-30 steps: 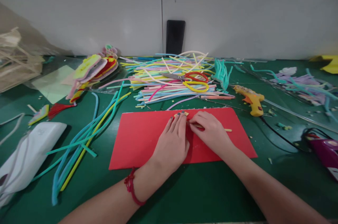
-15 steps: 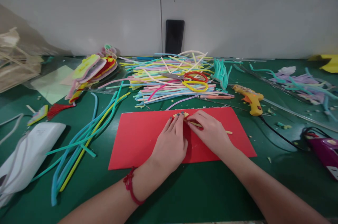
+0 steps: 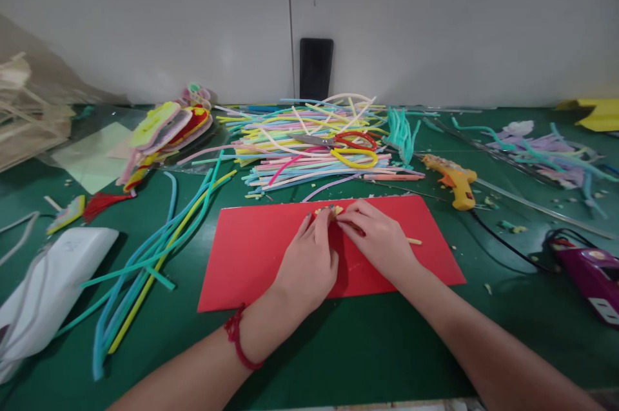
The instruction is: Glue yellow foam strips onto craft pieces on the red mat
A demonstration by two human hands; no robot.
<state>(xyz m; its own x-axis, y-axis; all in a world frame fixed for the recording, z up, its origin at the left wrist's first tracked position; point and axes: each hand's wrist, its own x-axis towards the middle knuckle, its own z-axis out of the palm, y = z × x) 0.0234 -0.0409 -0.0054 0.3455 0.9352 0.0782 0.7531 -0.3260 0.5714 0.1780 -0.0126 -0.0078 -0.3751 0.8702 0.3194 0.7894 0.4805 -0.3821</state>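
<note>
A red sheet (image 3: 261, 256) lies on the green table. Over its middle, my left hand (image 3: 309, 259), with a red bracelet at the wrist, has its fingers closed on a small pale yellow piece (image 3: 338, 210) near the sheet's far edge. My right hand (image 3: 380, 237) meets it from the right, thumb and fingertips pinched at the same piece; whatever lies between them is mostly hidden. A short pale yellow strip (image 3: 414, 241) pokes out beyond my right hand on the sheet.
Behind the sheet are coloured fuzzy stems (image 3: 290, 172) with scissors (image 3: 355, 140) on top. A yellow glue gun (image 3: 459, 185) lies right, blue and yellow stems (image 3: 140, 275) and a white power bank (image 3: 62, 282) left. A dark phone (image 3: 316, 69) leans on the wall.
The view has shifted slightly. The strip seen under my right fingers before is now hidden, and those fingertips are bunched closer to the yellow piece. My left hand has barely moved.
</note>
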